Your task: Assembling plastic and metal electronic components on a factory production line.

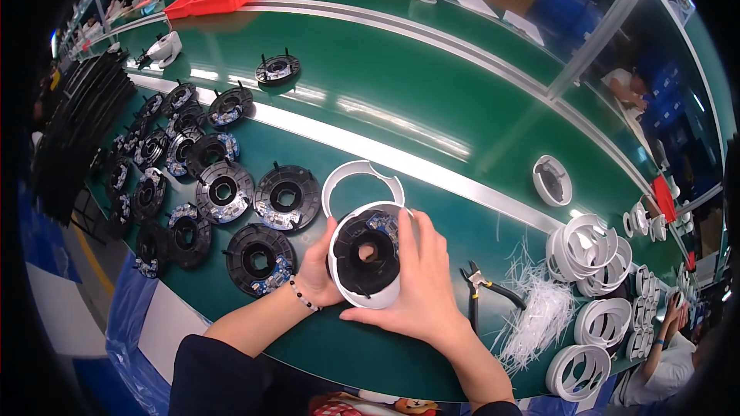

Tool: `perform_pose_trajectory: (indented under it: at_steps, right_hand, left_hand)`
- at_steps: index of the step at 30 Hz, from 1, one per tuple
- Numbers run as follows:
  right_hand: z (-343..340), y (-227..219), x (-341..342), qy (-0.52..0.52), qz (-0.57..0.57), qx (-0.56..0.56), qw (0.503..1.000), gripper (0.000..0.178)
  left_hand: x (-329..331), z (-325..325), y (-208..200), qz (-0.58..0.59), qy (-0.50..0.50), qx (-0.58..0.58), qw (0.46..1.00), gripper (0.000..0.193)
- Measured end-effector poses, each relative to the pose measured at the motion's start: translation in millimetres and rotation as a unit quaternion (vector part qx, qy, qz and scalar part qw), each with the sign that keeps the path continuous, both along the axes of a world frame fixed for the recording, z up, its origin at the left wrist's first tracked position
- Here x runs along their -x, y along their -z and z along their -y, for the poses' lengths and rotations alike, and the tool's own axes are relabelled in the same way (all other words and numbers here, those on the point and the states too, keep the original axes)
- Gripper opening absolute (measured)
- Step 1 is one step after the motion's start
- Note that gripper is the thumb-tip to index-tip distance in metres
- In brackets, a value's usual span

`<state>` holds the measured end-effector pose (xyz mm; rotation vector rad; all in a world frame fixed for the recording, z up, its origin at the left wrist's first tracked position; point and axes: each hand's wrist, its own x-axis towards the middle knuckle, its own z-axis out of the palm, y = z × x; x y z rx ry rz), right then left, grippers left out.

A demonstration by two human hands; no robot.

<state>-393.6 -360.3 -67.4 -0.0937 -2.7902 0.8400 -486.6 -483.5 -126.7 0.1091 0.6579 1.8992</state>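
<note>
Between my two hands sits a round white plastic housing (380,297), tilted toward me. A black disc (383,266) with a blue circuit board and a central hole lies inside its rim. My left hand (315,268) grips the housing's left side, fingers curled behind it. My right hand (422,281) wraps the right side, its fingertips over the rim by the circuit board. Just beyond stands an empty white ring (395,183) with a notch in its edge. Another black disc (260,260) with a circuit board lies left of my left hand.
Several similar black discs (224,192) crowd the left of the green table. To the right are cutting pliers (493,286), a heap of white plastic strips (537,316) and several white rings (580,372). A white housing (553,180) and a lone disc (277,68) lie farther off.
</note>
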Motion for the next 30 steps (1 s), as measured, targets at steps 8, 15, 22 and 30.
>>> perform_pose_trajectory:
  at_steps: [8,15,22,30]
  right_hand:
    - [-6.4,3.1,3.7,-0.063,-0.071,0.013,0.995,0.119]
    - [0.1,6.9,5.9,-0.048,-0.101,-0.006,0.994,0.111]
    - [4.5,3.1,5.4,0.012,-0.053,-0.023,0.998,0.116]
    - [13.7,23.0,12.2,0.041,-0.073,-0.016,0.996,0.117]
  left_hand:
    - [-2.5,3.2,6.2,-0.007,0.014,-0.078,0.997,0.092]
    - [-1.7,4.0,8.3,-0.052,0.019,-0.086,0.995,0.096]
    - [-4.7,5.2,15.6,-0.073,0.052,-0.101,0.991,0.099]
    - [0.6,6.6,20.3,-0.061,0.021,-0.108,0.992,0.073]
